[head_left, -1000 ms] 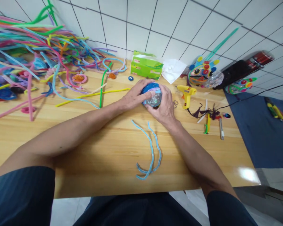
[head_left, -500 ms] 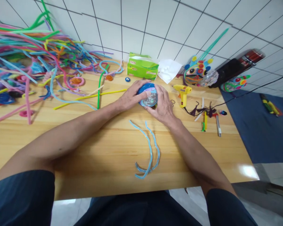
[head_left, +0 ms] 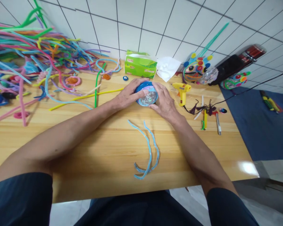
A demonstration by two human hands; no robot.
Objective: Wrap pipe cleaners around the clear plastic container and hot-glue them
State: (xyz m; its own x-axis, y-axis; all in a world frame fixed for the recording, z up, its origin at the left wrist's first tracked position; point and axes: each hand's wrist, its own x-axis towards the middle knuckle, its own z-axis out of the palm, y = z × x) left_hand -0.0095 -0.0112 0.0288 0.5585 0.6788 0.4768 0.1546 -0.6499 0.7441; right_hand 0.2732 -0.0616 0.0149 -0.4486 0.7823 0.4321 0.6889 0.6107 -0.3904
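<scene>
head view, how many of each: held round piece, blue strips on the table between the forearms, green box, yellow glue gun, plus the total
Round piece: 1
Blue strips: 2
Green box: 1
Glue gun: 1
Total: 5

Left hand (head_left: 129, 94) and right hand (head_left: 165, 103) around a round blue-rimmed object (head_left: 148, 98)

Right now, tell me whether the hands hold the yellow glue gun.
No, the yellow glue gun lies on the table, while the left hand and right hand cup a blue-rimmed piece.
</scene>
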